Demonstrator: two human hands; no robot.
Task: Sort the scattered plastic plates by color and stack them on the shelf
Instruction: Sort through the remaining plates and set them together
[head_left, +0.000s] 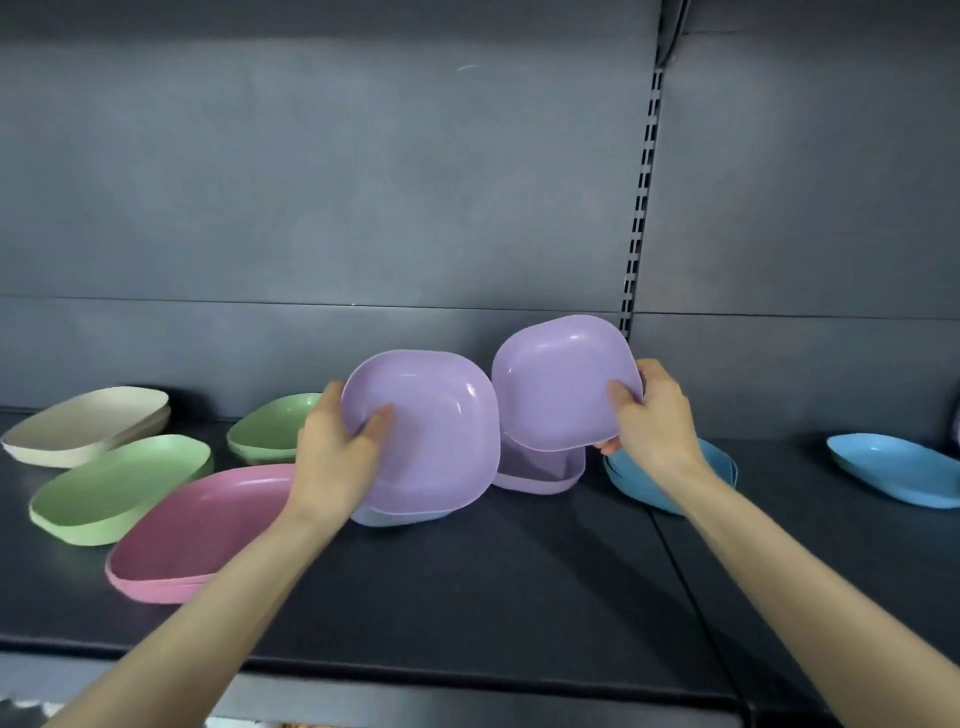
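Shelf (467, 597), dark, carrying plastic plates, part-sorted. Landmark: purple pile (540, 475), lying on the shelf near centre. Directly above it is the right-held purple plate (561, 384), tilted, pinched at its rim by the right hand (654, 415), thumb inside and fingers curled beneath. Just left of the pile is the left-held purple plate (431, 436), tilted toward the camera, gripped at its rim by the left hand (332, 447) in like fashion. A pale rim (400, 518) shows below it, colour uncertain. Just right of the pile is the blue pile (636, 486), and well to the right a lone blue plate (893, 467), not yet gathered. Left of the pile are the pink pile (192, 530) at front, the green pile (275, 426) at back, a lone green plate (119, 488) apart from it, and the cream pile (88, 423) farthest left. Judged status: past halfway. Colours are mostly grouped; the two held purples, the stray blue and the stray green remain to stack.
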